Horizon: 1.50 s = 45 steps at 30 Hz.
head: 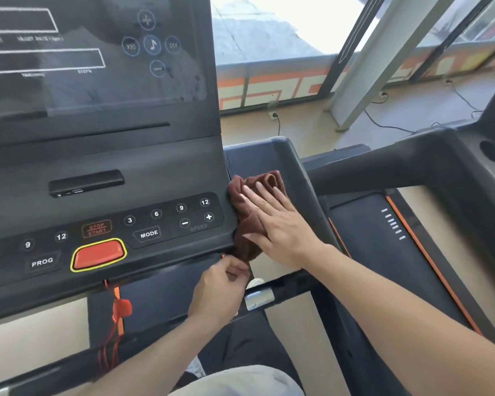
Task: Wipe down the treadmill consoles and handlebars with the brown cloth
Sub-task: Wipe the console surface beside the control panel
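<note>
Nearest us, our left hand [220, 284] pinches the brown cloth's [250, 207] hanging corner at six o'clock; our right hand [275, 221] presses flat-fingered on it at the console's [112, 172] three-o'clock tray. We should keep pressure even and sweep toward twelve.
</note>
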Motion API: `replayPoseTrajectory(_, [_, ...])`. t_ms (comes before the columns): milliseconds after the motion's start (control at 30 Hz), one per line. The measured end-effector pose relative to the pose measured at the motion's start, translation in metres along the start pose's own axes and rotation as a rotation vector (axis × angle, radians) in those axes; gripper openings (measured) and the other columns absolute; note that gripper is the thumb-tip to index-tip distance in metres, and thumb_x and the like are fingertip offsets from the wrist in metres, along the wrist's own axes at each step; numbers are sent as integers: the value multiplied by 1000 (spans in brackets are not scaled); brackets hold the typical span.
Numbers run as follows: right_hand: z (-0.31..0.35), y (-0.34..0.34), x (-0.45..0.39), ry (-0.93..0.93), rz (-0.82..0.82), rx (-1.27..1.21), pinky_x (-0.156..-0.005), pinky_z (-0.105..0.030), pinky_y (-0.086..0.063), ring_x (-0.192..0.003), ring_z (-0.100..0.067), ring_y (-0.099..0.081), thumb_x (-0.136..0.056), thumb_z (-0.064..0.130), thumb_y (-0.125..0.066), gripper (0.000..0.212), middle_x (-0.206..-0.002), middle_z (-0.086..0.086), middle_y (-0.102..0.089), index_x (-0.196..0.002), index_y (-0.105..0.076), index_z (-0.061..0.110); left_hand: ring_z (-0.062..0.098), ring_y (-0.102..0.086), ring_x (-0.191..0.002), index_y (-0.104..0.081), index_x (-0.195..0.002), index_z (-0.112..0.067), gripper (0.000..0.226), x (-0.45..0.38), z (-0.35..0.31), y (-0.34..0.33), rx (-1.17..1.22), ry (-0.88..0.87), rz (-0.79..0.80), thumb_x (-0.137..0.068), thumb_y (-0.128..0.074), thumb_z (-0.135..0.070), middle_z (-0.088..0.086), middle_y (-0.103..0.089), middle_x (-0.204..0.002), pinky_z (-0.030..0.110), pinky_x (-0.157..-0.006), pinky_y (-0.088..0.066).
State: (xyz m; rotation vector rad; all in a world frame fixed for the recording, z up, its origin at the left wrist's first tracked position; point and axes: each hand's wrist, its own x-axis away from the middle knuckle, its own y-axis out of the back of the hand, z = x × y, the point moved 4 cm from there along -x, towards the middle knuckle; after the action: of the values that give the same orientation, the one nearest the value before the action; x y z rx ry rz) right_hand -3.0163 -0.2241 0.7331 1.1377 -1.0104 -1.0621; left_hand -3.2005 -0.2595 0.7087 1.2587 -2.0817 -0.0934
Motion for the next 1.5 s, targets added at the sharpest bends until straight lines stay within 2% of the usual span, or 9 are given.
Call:
replayPoseTrajectory(267, [-15,9,-50,19,-10,-39,-129,-42,0,-159,-13,6,-103,55,-17,70,-172,6,-9,-165,-18,21,1,-63,-73,-66,-82,-43,10,6,-9,-2,1,26,-180,-88,-65,-36,-24,-67,-75,32,-68,-56])
replayPoseTrajectory(433, [-24,24,-110,-104,-48,-143,-129,-41,0,-159,-12,-3,-100,43,-28,64,-171,11,-17,-162,-26,29,6,-66,-81,-66,-83,-43,6,-1,-5,-7,-103,124,-117,-87,-62,-41,-25,-68,-78,33,-75,-57])
replayPoseTrajectory(533, [-36,31,-145,-193,-24,-175,-128,-41,-6,-155,-17,-21,-96,44,-30,64,-164,6,-37,-157,-38,26,6,-67,-82,-64,-86,-45,7,-3,-7,-10,-194,154,-84,-87,-57,-44,-27,-68,-82,30,-74,-57])
replayPoseTrajectory(633, [-54,43,-158,-269,-26,-139,-115,-43,-28,-133,-29,-49,-101,44,-34,45,-140,-8,-62,-131,-59,20,3,-66,-80,-65,-85,-44,8,-4,-7,-11,-220,162,-74,-87,-57,-41,-27,-68,-81,30,-75,-58])
replayPoseTrajectory(967, [-132,48,-77,-868,-169,-528,-98,-41,-42,-120,-37,-58,-106,46,-34,48,-130,-16,-62,-135,-55,13,6,-67,-78,-67,-78,-41,10,-4,-5,-15,-242,153,18,-82,-58,-41,-22,-70,-75,27,-70,-53])
replayPoseTrajectory(1167, [-163,4,21,-1254,-162,-878,-75,-30,-47,-109,-33,-63,-100,41,-56,51,-125,-13,-65,-130,-61,0,8,-67,-79,-67,-81,-38,11,-3,-6,-12,-237,90,24,-83,-56,-38,-20,-70,-77,27,-70,-54])
replayPoseTrajectory(1200, [-169,1,39,-1311,-207,-907,-71,-30,-50,-104,-30,-64,-96,41,-61,51,-120,-11,-66,-128,-64,1,9,-67,-79,-66,-80,-39,11,-3,-6,-12,-236,86,27,-82,-56,-38,-21,-70,-77,27,-70,-53])
replayPoseTrajectory(1333, [-187,38,82,-1400,-592,-930,-91,-31,-49,-113,-26,-63,-90,42,-68,54,-122,-1,-64,-133,-64,10,11,-67,-81,-66,-81,-38,9,-3,-6,-11,-251,63,22,-82,-57,-39,-21,-70,-79,27,-71,-52])
replayPoseTrajectory(1500, [-157,100,85,-1145,-771,-830,-98,-45,-57,-104,-19,-70,-76,63,-71,56,-113,7,-72,-119,-65,29,11,-67,-83,-66,-83,-38,9,-2,-8,-11,-279,29,36,-84,-57,-39,-22,-70,-82,29,-74,-53])
